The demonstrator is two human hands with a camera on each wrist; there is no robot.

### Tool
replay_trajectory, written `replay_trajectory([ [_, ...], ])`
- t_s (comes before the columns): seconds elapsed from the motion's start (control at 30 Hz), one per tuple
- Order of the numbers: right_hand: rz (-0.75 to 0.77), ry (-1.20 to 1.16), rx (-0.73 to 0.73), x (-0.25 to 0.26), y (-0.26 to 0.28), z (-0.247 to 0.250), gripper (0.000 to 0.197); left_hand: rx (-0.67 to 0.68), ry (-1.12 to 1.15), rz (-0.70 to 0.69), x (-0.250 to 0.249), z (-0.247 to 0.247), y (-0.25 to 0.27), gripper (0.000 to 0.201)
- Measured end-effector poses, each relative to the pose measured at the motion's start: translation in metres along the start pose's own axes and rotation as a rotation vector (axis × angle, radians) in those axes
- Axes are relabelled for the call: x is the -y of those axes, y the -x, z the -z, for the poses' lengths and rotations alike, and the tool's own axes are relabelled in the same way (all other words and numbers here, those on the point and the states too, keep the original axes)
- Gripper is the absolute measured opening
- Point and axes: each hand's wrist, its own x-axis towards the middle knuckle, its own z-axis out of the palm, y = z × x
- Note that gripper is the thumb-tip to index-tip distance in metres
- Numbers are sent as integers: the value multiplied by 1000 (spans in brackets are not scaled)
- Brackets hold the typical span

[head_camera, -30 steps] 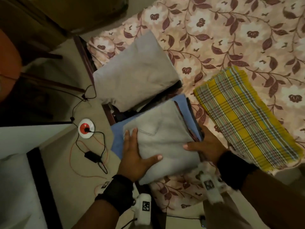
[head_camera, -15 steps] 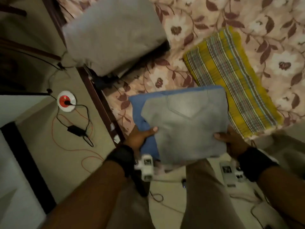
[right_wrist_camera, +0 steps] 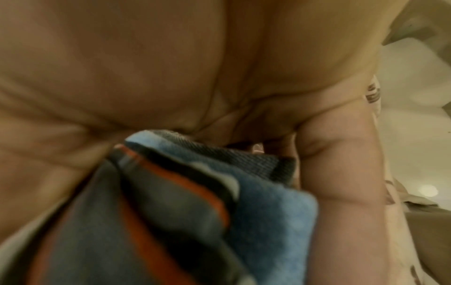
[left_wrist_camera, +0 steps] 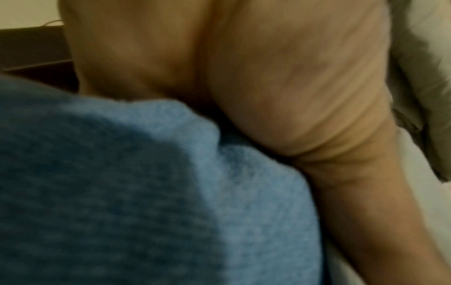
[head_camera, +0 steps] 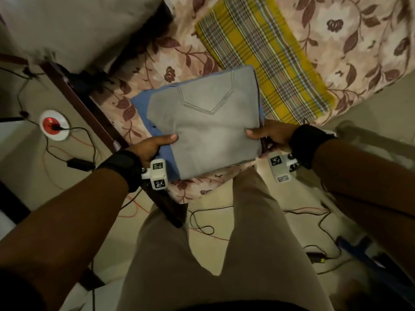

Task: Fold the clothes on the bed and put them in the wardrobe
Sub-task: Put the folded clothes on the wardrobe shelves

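Centre of the head view: stack of folded clothes (head_camera: 202, 129), grey garment on top of a blue one, held above the bed (head_camera: 370, 41) edge. Left hand (head_camera: 152, 145) and right hand (head_camera: 267, 133) each have the grip clamped on an opposite side of the stack, thumbs on top. Folding of this stack judged complete, carry step in hand; next move calls for level transport to the wardrobe, not in view, while the yellow plaid cloth (head_camera: 265, 57) at upper centre waits.
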Motion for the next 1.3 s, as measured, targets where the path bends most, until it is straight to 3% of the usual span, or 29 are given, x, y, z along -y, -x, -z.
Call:
replay_trajectory([
  [0.07, 14, 7, -31, -9, -7, 2, 120, -22, -17, 29, 5, -3, 1, 31],
  [0.1, 12, 15, -56, -15, -11, 3, 126, -40, -36, 26, 8, -3, -1, 23],
  [0.33, 9, 23, -65, -26, -16, 8, 109, -65, -18, -68, 34, 12, -9, 43],
  [0.4, 4, 52, -44, -22, -15, 11, 101, -40, -2, -79, 35, 10, -8, 62],
  [0.47, 5, 65, -42, -17, -10, 12, 104, -40, -24, -65, 34, 11, -6, 84],
  [0.57, 32, 75, -32, -8, 4, 7, 107, -19, -52, -84, 34, 7, 7, 76],
  [0.67, 99, 110, 12, 11, 35, -6, 103, 2, -31, -157, 35, -1, 39, 101],
  [0.83, 169, 226, 43, 52, 103, -37, 104, -61, 56, -327, 49, -20, 140, 109],
  [0.93, 178, 336, 80, 88, 145, -77, 93, -132, 144, -418, 71, -30, 216, 112],
  [1.07, 160, 501, 113, 140, 195, -157, 96, -204, 339, -562, 120, -24, 305, 111],
  [1.17, 193, 604, 170, 172, 214, -245, 102, -220, 477, -655, 166, 11, 355, 109],
  [1.3, 251, 733, 230, 190, 221, -402, 101, -298, 595, -809, 224, 94, 423, 97],
])
